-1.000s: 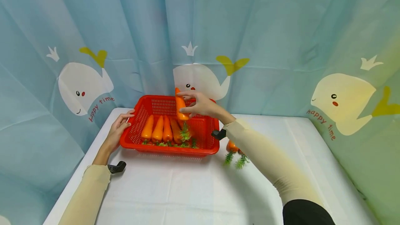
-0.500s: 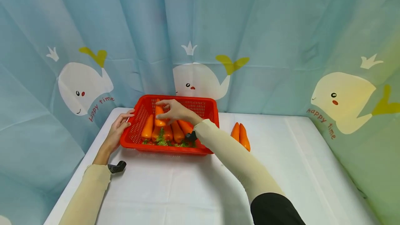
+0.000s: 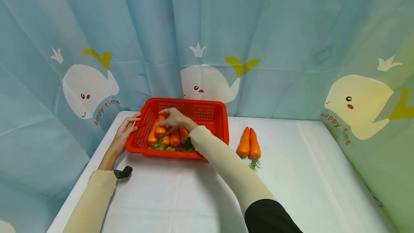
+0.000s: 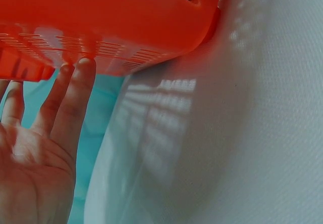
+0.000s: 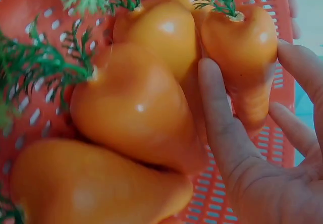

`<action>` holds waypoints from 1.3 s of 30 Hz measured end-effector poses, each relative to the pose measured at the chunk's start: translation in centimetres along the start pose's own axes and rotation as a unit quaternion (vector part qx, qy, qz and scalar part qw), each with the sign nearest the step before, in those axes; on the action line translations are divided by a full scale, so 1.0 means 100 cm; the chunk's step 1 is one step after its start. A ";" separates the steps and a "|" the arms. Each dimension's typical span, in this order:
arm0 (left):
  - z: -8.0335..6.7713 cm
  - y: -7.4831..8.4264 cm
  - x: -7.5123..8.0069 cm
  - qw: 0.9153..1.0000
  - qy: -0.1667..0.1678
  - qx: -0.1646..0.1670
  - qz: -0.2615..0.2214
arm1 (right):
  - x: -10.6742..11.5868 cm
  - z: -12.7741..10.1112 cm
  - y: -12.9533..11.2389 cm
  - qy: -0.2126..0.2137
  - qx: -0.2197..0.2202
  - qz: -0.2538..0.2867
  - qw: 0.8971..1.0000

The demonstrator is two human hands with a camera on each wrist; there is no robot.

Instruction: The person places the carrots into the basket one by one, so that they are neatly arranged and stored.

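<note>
A red plastic basket [image 3: 194, 110] stands at the back of the white table [image 3: 181, 193] with several orange carrots [image 3: 175, 138] lying in it, green tops toward me. My right hand [image 3: 170, 119] reaches into the basket and pinches one carrot [image 3: 160, 129] that lies on top of the others at the left. In the right wrist view that carrot [image 5: 242, 30] sits between thumb and fingers [image 5: 302, 77] of the right hand [image 5: 247, 62]. My left hand [image 3: 127, 131] rests against the basket's left wall with straight fingers [image 4: 75, 98] touching the basket [image 4: 101, 17].
Two more carrots [image 3: 249, 143] lie side by side on the table just right of the basket. A small black object [image 3: 123, 172] sits by my left wrist. A whale-print curtain [image 3: 291, 46] hangs close behind and around the table.
My right hand carried the carrot from above the basket's right part leftward and down onto the carrots at the left. The two carrots on the table came into view. The left hand stayed put.
</note>
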State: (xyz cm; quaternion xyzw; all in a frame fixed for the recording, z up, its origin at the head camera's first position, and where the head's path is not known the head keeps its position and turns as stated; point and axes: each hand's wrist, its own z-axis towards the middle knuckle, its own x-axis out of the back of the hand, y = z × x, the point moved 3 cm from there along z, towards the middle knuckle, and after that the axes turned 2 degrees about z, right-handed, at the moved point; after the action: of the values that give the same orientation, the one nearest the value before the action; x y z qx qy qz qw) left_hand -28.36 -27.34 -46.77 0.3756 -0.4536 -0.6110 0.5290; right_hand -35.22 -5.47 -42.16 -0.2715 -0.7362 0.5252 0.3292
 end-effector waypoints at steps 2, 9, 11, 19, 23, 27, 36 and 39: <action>0.000 0.000 0.000 1.000 0.002 0.002 0.000 | -0.003 0.002 0.002 -0.001 -0.008 0.000 1.000; -0.001 -0.001 0.000 1.000 0.000 0.010 -0.001 | -0.007 0.003 0.002 0.002 -0.024 -0.008 1.000; 0.000 -0.001 0.000 1.000 0.002 0.009 -0.003 | -0.007 0.002 0.001 0.002 -0.027 -0.014 1.000; 0.001 0.000 0.000 1.000 0.001 0.007 0.001 | -0.008 0.000 0.000 -0.003 -0.043 -0.012 0.999; 0.001 -0.002 0.000 1.000 0.002 0.008 0.004 | -0.009 0.002 0.002 -0.006 -0.044 -0.017 0.999; 0.000 -0.002 0.001 1.000 0.002 0.005 0.005 | -0.009 0.003 0.002 -0.004 -0.043 -0.017 0.999; 0.000 0.000 -0.001 1.000 0.001 0.007 0.007 | -0.003 -0.001 0.002 -0.022 -0.024 -0.032 0.999; 0.000 0.000 0.000 1.000 0.003 0.006 0.007 | 0.002 -0.005 -0.001 -0.045 -0.011 -0.047 0.998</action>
State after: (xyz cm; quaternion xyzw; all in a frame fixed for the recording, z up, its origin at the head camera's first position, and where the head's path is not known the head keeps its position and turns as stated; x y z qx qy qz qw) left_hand -28.35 -27.32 -46.75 0.3772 -0.4589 -0.6032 0.5323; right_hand -34.92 -5.06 -41.88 -0.2169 -0.7677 0.5128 0.3172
